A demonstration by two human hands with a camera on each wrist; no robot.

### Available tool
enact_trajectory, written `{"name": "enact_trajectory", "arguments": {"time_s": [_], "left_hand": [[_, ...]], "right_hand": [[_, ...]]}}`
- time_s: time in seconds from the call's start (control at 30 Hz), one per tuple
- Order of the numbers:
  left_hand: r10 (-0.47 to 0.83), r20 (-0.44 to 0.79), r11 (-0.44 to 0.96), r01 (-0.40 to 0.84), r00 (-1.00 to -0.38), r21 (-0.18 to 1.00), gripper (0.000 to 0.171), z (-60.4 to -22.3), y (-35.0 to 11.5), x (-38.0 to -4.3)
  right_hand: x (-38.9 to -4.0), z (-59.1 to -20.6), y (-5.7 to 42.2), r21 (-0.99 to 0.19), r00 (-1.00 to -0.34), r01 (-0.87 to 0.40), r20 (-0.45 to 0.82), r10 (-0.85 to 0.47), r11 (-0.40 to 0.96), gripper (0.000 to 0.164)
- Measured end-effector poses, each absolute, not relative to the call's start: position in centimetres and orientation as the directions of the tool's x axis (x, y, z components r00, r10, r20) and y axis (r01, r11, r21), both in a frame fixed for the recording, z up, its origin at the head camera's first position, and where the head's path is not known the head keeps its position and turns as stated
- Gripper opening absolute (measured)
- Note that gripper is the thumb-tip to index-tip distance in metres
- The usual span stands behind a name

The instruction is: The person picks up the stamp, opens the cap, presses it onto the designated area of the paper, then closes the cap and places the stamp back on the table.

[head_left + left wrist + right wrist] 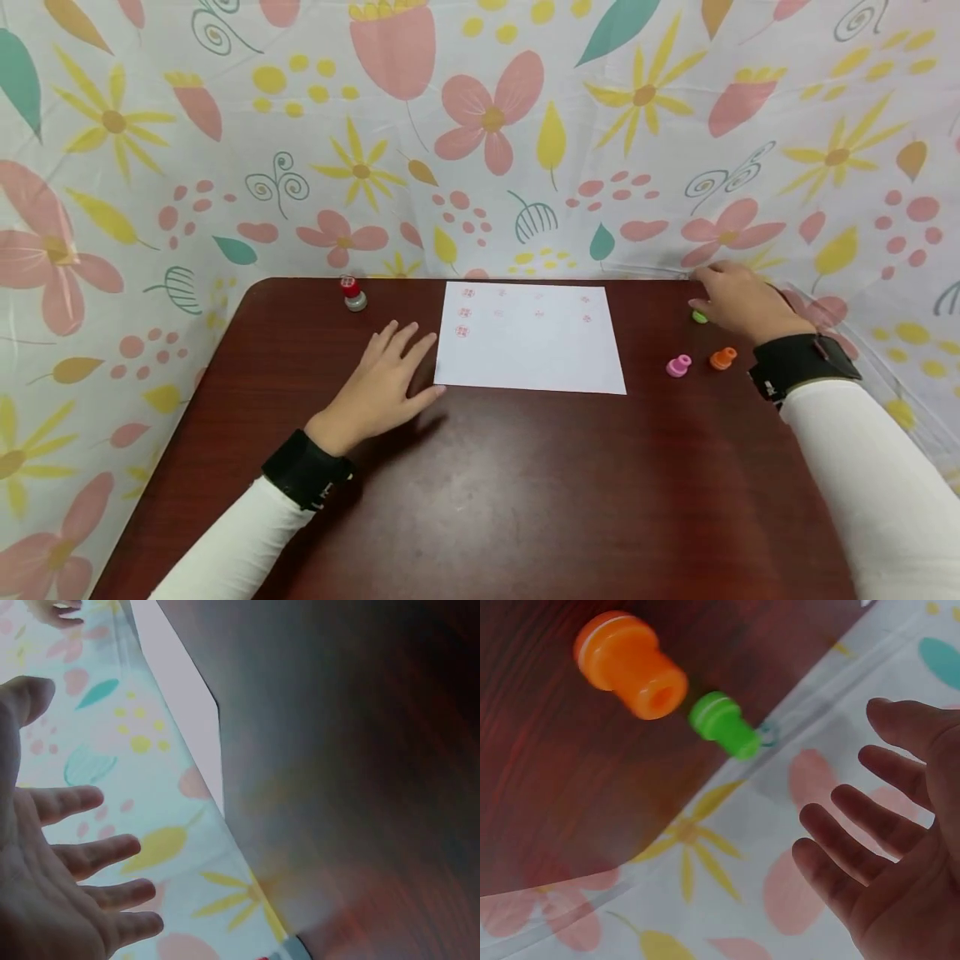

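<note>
A white sheet of paper (532, 354) lies on the brown table, with red stamp prints in its upper part. My left hand (386, 387) is spread beside the paper's left edge, thumb tip near the lower left corner; the left wrist view shows its palm (56, 885) with nothing in it. At the far right edge, my right hand (738, 304) hovers over a green stamp (699, 317), partly hidden by the hand in the head view. In the right wrist view, its relaxed fingers are apart from the green stamp (726, 725) and the orange stamp (630, 664).
The pink stamp (678, 366) and orange stamp (723, 358) stand right of the paper. A red-topped stamp (353, 294) with a greyish base stands at the back left. A flowered cloth (495, 208) rises behind the table's back edge (660, 287).
</note>
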State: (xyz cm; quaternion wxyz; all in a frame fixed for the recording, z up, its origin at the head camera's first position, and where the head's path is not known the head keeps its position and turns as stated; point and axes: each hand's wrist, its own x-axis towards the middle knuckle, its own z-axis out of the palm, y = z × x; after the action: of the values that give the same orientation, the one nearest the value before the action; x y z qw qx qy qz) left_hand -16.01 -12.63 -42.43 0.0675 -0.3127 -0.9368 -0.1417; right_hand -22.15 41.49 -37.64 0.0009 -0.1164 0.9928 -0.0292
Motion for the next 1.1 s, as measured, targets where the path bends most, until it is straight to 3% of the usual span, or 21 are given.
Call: {"name": "enact_trajectory", "arguments": {"time_s": [0.47, 0.8, 0.97, 1.1], "left_hand": [[0.672, 0.169, 0.701, 0.693, -0.721, 0.168, 0.074, -43.1, -7.9, -12.8], [0.711, 0.167, 0.661, 0.73, -0.683, 0.17, 0.07, -43.5, -5.4, -11.8], [0.721, 0.212, 0.644, 0.751, -0.66, 0.146, 0.067, -43.4, -4.9, -11.9], [0.698, 0.242, 0.646, 0.738, -0.674, 0.193, 0.062, -43.0, -4.8, -12.2]], "right_hand": [[-23.3, -39.9, 44.0, -0.121, -0.966, -0.08, -0.236, -0.107, 0.989, 0.022], [-23.4, -41.2, 44.4, -0.177, -0.961, -0.055, -0.259, -0.1, 0.983, 0.022], [-23.4, -41.4, 44.2, -0.172, -0.967, -0.103, -0.214, -0.139, 0.98, 0.018], [-23.5, -40.8, 44.0, -0.156, -0.97, -0.138, -0.178, -0.165, 0.978, 0.015]]}}
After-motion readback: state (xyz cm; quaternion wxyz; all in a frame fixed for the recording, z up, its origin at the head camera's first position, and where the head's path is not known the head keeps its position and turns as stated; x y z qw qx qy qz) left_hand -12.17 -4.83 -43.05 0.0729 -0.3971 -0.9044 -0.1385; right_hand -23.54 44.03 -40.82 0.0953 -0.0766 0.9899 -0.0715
